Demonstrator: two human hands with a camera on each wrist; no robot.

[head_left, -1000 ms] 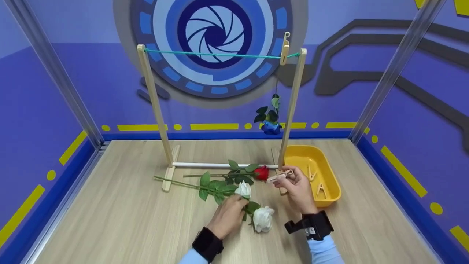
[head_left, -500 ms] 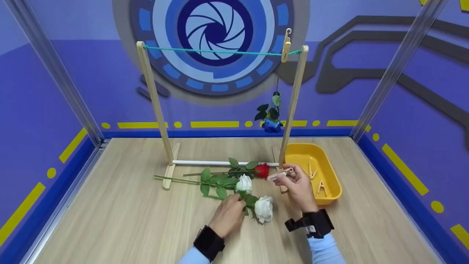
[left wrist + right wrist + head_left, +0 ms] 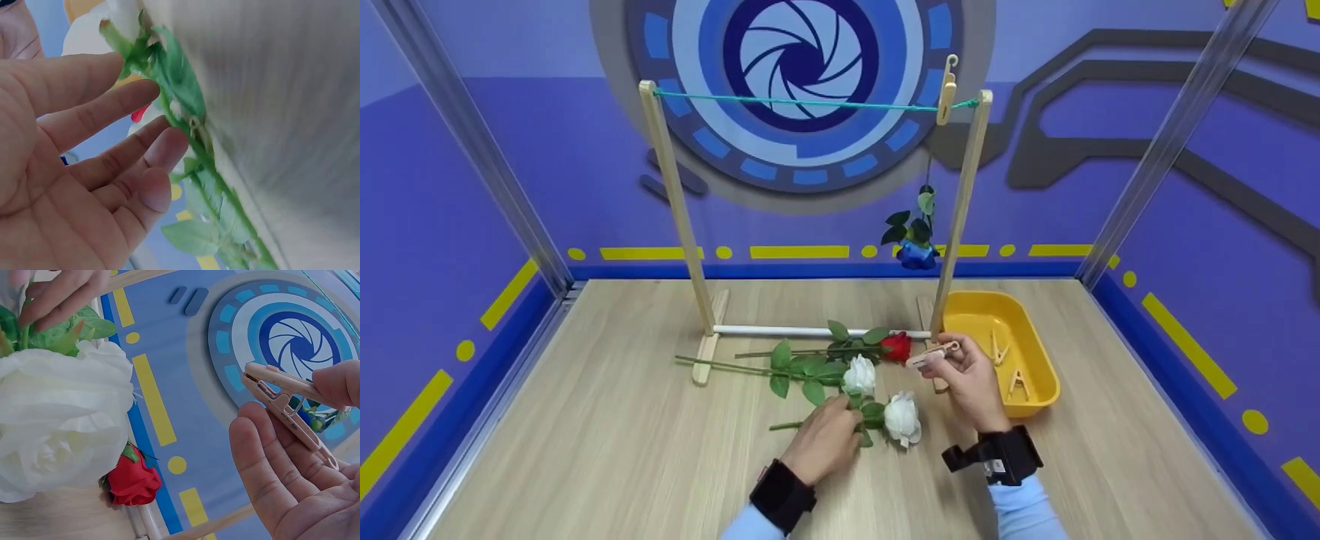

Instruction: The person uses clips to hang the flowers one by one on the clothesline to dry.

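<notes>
My left hand [image 3: 825, 439] lies over the stem of the nearer white rose [image 3: 901, 418]. In the left wrist view, its fingers [image 3: 107, 109] are loosely extended and their tips touch or nearly touch the green stem [image 3: 194, 146]. My right hand [image 3: 975, 386] pinches a wooden clothespin [image 3: 934, 355] between thumb and fingers, beside the yellow tray. Its hook end points toward the palm in the right wrist view. Another white rose [image 3: 859, 375] and a red rose [image 3: 896, 347] lie just beyond, stems pointing left.
A wooden frame [image 3: 677, 202] carries a green cord [image 3: 810, 103]. One clothespin [image 3: 946, 94] sits on the cord near the right post, with a blue rose [image 3: 916, 253] hanging head down below. The yellow tray [image 3: 1039, 360] at right contains more clothespins [image 3: 1018, 386].
The nearer white rose has swung away from me, its stem turning more level, and its stem end now shows left of my left hand. My right hand keeps the clothespin nearly still.
</notes>
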